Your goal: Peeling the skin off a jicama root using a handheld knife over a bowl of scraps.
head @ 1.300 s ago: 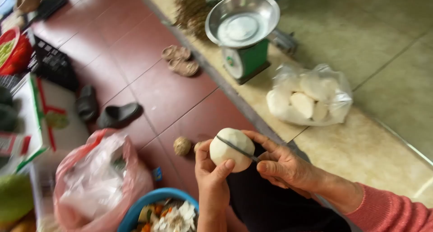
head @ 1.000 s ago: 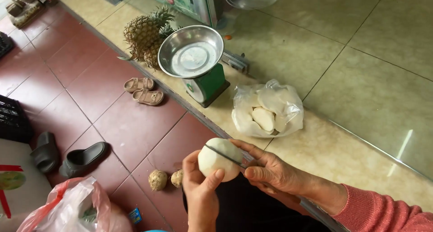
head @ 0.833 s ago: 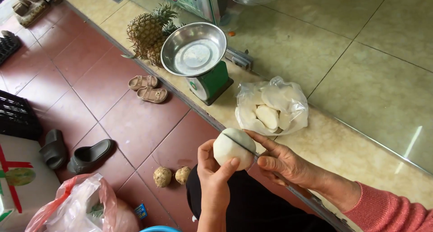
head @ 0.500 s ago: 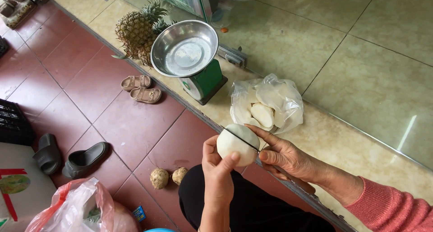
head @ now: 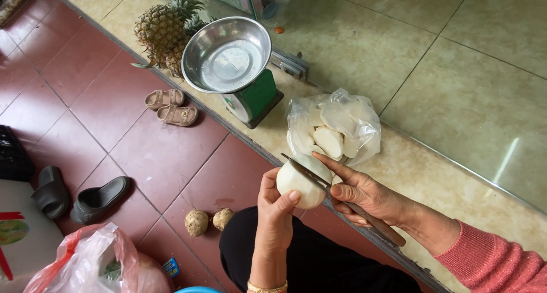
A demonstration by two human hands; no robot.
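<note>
My left hand (head: 275, 204) grips a peeled white round root (head: 302, 182) from below and the side. My right hand (head: 364, 193) holds a long knife (head: 307, 171) whose blade lies across the top of the root, my index finger stretched along it. Just beyond the root, a clear plastic bag (head: 333, 127) holds several peeled white pieces on the pale tiled step. Two unpeeled brown roots (head: 208, 220) lie on the red floor by my knee.
A green scale with a steel pan (head: 228, 56) stands on the step, a pineapple (head: 165, 28) behind it. Small sandals (head: 171, 106) and dark slippers (head: 77, 193) lie on the red tiles. A pink plastic bag (head: 85, 264) sits at the lower left.
The view has swung and tilted, bringing the pineapple into sight. My hands have stayed on the root and knife, with the blade shifting across the root's top.
</note>
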